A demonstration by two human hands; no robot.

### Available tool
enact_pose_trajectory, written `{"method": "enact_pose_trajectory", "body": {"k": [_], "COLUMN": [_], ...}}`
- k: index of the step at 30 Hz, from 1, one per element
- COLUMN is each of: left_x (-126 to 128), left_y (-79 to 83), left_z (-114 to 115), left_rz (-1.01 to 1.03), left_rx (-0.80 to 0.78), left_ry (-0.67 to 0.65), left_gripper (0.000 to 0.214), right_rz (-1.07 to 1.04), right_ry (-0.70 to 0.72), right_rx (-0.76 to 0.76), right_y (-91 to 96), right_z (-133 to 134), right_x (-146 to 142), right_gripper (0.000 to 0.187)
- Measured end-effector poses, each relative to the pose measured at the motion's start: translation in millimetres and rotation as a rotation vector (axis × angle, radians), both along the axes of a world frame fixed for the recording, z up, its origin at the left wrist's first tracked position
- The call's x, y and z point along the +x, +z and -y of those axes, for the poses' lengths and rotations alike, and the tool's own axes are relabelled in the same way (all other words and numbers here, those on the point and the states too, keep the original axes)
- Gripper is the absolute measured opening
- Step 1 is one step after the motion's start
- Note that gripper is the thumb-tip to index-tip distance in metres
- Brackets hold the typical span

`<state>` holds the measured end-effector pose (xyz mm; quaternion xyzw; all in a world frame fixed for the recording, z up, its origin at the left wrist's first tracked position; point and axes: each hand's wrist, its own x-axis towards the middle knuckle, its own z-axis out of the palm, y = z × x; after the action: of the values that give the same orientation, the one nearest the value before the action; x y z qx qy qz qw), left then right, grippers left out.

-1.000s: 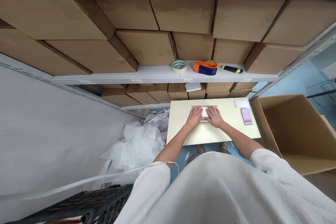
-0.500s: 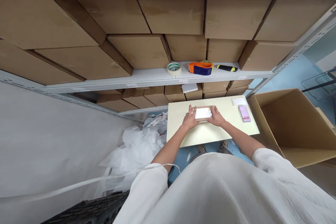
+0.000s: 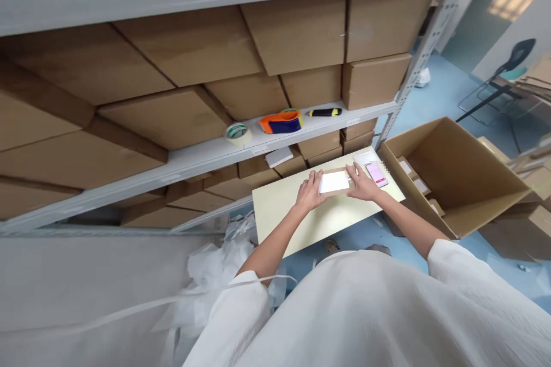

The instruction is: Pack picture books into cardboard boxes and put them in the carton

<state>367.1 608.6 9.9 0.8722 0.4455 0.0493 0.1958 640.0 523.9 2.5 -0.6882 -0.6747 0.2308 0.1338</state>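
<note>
A small flat brown parcel with a white label (image 3: 334,182) lies on a pale yellow table (image 3: 301,221). My left hand (image 3: 309,194) grips its left end and my right hand (image 3: 363,184) grips its right end, fingers curled over the edges. A pink phone (image 3: 376,174) and a white slip (image 3: 365,158) lie just right of my right hand.
A large open cardboard box (image 3: 451,180) stands to the right of the table with small items inside. The shelf (image 3: 206,155) behind holds a tape roll (image 3: 238,133), an orange tape dispenser (image 3: 282,121) and a black-yellow knife (image 3: 323,112) among stacked cartons. White waste paper (image 3: 219,266) lies lower left.
My hands went from pressing flat on the parcel's label to holding the parcel by its two ends. My head has turned right, showing more of the open box and a chair.
</note>
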Motion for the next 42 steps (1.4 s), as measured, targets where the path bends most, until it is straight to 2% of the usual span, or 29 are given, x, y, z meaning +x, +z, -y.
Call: {"method": "enact_pose_trajectory", "body": {"k": [5,11,17,22,27,32,38,42], "left_x": [90,229,366,445,508,558,593,604], "left_y": [24.9,42.7,45.0,37.5,12.7,-30.6,-83.6,-110.3], "left_z": [-4,12,48,69,69,55,40,36], "left_rz": [-0.009,0.07,0.172,0.128,0.128,0.027,-0.129,-0.162], "left_rx": [0.039,0.102,0.105,0.075,0.009,-0.076,-0.194,-0.254], "left_ry": [-0.142,-0.275,-0.434,-0.541,-0.685,-0.826,-0.983,-1.038], "left_gripper": [0.122,0.125,0.126,0.125,0.125,0.122,0.114,0.11], "right_rz": [0.028,0.071,0.127,0.113,0.103,0.113,0.098,0.094], "right_ry": [-0.159,-0.36,-0.537,-0.653,-0.751,-0.863,-0.959,-0.936], "right_rx": [0.074,0.195,0.194,0.154,0.087,-0.062,-0.247,-0.327], "right_y": [24.7,44.6,53.6,38.7,7.6,-30.9,-76.8,-102.2], "right_z": [42,109,181,219,231,229,213,202], "right_x": [77,187,290,345,377,388,374,364], "right_gripper": [0.129,0.13,0.129,0.132,0.137,0.135,0.13,0.127]}}
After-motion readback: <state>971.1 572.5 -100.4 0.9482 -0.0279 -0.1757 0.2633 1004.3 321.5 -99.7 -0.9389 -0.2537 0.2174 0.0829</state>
